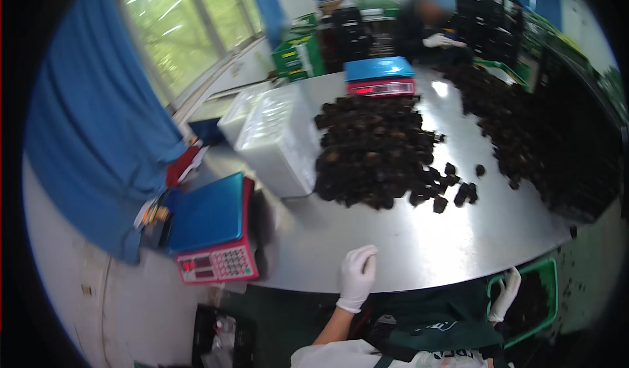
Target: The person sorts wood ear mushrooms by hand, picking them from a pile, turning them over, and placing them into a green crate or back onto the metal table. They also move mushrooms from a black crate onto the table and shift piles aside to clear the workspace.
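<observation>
My left hand [358,277], in a white glove, is at the near edge of the metal table [308,243]. Its fingers are loosely bent and nothing shows in them. Also white-gloved, my right hand [506,296] hangs by the table's edge, beside a green basket [552,296] with dark contents. Its fingers look apart, with no object visible in them. Beyond my hands lies a big heap of dark brown lumps [373,152], several of them loose at its right side.
A red scale with a blue pan [209,214] stands at the left, another scale [380,73] at the back. White foam trays [278,142] are stacked beside the heap. More dark lumps [504,119] cover the right side. A person [429,31] in gloves sits across the table.
</observation>
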A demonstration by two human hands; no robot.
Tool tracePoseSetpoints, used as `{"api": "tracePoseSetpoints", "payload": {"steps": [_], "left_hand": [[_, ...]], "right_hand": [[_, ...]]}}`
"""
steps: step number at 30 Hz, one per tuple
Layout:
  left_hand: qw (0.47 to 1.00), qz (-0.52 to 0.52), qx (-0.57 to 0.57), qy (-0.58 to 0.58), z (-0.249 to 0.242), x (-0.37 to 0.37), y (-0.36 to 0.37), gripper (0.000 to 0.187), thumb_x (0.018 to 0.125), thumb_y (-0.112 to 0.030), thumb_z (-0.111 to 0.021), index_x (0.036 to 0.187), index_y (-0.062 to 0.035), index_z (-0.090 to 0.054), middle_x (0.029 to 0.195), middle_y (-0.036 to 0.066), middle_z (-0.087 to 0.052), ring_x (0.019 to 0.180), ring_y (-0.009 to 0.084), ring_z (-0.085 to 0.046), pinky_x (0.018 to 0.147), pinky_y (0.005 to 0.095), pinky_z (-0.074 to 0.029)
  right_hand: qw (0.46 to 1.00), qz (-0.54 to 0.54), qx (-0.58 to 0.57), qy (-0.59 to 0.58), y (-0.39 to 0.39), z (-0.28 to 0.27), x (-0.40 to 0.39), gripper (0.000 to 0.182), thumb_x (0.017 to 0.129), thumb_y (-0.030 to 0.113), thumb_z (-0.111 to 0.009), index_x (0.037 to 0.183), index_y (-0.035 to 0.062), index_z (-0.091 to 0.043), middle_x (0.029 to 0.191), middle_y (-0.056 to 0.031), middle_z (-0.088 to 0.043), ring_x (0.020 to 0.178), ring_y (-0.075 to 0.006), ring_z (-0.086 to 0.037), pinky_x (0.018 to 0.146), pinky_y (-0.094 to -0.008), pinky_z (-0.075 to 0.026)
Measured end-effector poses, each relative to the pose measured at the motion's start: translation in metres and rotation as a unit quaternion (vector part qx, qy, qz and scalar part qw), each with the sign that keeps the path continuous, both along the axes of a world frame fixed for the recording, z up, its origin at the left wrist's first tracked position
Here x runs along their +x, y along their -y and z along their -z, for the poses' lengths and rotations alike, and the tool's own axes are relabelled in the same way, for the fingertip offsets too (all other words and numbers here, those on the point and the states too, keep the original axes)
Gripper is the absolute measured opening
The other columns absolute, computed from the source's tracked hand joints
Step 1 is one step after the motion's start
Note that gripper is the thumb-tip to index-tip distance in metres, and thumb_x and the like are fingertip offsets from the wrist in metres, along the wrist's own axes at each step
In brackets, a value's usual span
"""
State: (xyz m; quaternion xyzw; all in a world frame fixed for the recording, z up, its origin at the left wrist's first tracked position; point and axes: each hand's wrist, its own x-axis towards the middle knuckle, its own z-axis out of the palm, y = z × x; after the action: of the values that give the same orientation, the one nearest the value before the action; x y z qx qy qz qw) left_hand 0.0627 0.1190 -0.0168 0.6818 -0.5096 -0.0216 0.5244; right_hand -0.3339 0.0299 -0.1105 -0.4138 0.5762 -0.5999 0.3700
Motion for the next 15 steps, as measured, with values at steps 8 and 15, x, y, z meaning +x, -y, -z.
{"api": "tracePoseSetpoints", "payload": {"steps": [8, 15], "left_hand": [[0.998, -0.04, 0.016, 0.05, 0.01, -0.003, -0.003, 0.014, 0.088, -0.013, -0.066, 0.101, -0.0113, -0.071, 0.105, 0.006, -0.071, 0.099, 0.0279, -0.066, 0.085, 0.0408, -0.052], [0.996, -0.027, 0.038, 0.07, 0.007, -0.003, 0.0, 0.014, 0.087, -0.016, -0.067, 0.1, -0.0115, -0.072, 0.104, 0.004, -0.072, 0.099, 0.0265, -0.066, 0.085, 0.0413, -0.052]], "right_hand": [[0.933, 0.123, 0.041, 0.336, 0.041, 0.014, -0.042, 0.088, 0.093, 0.059, -0.059, 0.161, 0.0245, -0.014, 0.165, -0.0187, -0.003, 0.148, -0.0371, -0.026, 0.121, -0.0436, -0.028], [0.933, 0.04, 0.052, 0.352, 0.071, 0.014, -0.033, 0.068, 0.1, 0.043, -0.05, 0.151, 0.0015, -0.033, 0.157, -0.0143, -0.035, 0.144, -0.028, -0.033, 0.116, -0.0401, -0.029]]}}
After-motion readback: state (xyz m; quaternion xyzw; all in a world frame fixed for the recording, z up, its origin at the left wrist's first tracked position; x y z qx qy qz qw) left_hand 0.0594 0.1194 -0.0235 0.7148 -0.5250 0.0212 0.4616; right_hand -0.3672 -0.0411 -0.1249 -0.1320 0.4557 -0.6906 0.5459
